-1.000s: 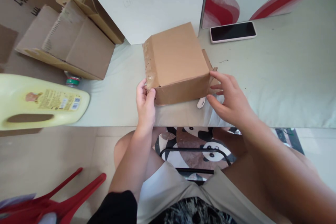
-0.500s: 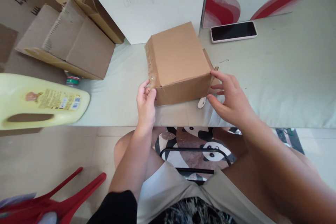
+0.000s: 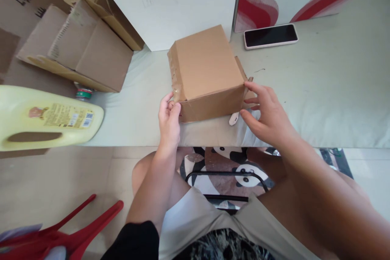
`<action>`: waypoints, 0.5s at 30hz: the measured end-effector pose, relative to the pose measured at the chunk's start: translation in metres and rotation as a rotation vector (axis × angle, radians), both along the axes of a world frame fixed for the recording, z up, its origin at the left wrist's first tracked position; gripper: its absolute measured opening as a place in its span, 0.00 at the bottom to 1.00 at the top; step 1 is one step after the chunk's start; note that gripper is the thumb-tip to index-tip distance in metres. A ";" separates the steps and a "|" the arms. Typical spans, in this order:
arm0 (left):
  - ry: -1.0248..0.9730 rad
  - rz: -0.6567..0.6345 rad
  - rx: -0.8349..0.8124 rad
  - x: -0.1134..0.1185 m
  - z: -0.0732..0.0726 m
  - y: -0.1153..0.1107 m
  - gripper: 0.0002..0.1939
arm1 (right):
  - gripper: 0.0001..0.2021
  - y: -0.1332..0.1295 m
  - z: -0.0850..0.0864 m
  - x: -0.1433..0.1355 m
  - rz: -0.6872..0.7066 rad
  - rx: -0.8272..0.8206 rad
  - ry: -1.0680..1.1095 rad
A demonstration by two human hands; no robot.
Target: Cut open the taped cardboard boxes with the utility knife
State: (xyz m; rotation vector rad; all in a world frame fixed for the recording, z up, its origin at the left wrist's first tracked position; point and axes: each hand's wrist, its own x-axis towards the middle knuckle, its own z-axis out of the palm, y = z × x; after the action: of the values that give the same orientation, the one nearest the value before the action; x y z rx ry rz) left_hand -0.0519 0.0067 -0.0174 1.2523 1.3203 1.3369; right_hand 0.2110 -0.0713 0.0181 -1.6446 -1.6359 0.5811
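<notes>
A brown cardboard box rests on the pale cloth-covered surface, turned slightly, with clear tape along its left edge. My left hand grips its near left corner, thumb on the front face and fingers curled at the side. At the near right corner, my right hand has its fingers spread, the index fingertip touching the box edge by a loose flap. Under that corner, a small white object sticks out; its kind I cannot make out. What the box contains is hidden.
A pale yellow jug lies at the left, near a bottle cap and open cartons. Behind the box stands a white panel. A phone lies before a red-and-white carton. A red chair is lower left.
</notes>
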 end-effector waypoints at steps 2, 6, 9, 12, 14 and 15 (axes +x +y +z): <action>-0.006 0.015 -0.002 0.000 0.000 0.000 0.32 | 0.31 0.000 0.000 0.000 -0.002 -0.005 -0.002; -0.030 0.024 -0.019 0.002 0.001 -0.001 0.35 | 0.31 0.000 0.001 -0.001 -0.002 0.002 -0.009; -0.027 0.020 -0.030 0.002 0.002 -0.001 0.35 | 0.31 -0.001 0.001 -0.001 0.002 -0.001 -0.007; -0.012 0.014 -0.037 0.002 0.002 -0.001 0.34 | 0.31 0.000 0.002 -0.002 -0.008 -0.006 -0.004; -0.012 0.006 -0.040 0.001 0.002 -0.001 0.34 | 0.31 0.000 0.002 -0.002 -0.010 -0.009 -0.002; -0.012 0.005 -0.039 0.001 0.001 -0.001 0.34 | 0.31 0.000 0.002 -0.002 -0.008 -0.012 -0.001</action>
State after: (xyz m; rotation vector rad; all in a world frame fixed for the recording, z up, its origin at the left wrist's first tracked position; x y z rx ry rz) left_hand -0.0507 0.0056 -0.0160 1.2133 1.3356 1.3148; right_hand 0.2090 -0.0713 0.0197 -1.6592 -1.6288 0.5874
